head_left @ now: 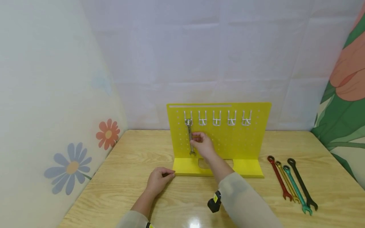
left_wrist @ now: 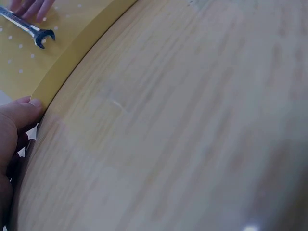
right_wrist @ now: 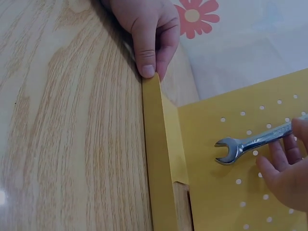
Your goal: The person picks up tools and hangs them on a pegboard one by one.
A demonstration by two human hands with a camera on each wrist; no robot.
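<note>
1. The right hand (head_left: pixel 203 145), near the middle of the head view, pinches the silver wrench (head_left: pixel 190 133) partway down its shaft, the fingertips reaching it from the right of the frame; the right wrist view shows one digit across the shaft and other fingers beside it
2. The silver wrench stands before the left part of the yellow pegboard (head_left: pixel 251 142), directly left of the right hand in the frame, its long axis near upright: ring end up, open end down and leaning slightly rightward
3. The ring end meets the leftmost hook (head_left: pixel 191 114), above and left of the right hand; this is the relation that counts, though how far the ring sits over the prongs is too small to tell
4. The left hand (head_left: pixel 157 181), lower and left of centre, pinches the pegboard's near left base corner; the right hand is the nearer to the wrench
5. Four more hooks (head_left: pixel 202 119) run rightward; at lower right the red wrench (head_left: pixel 278 177), gold wrench (head_left: pixel 287 181), teal wrench (head_left: pixel 297 190) and black wrench (head_left: pixel 302 183) lie slantwise on the counter (head_left: pixel 137 148)
</note>
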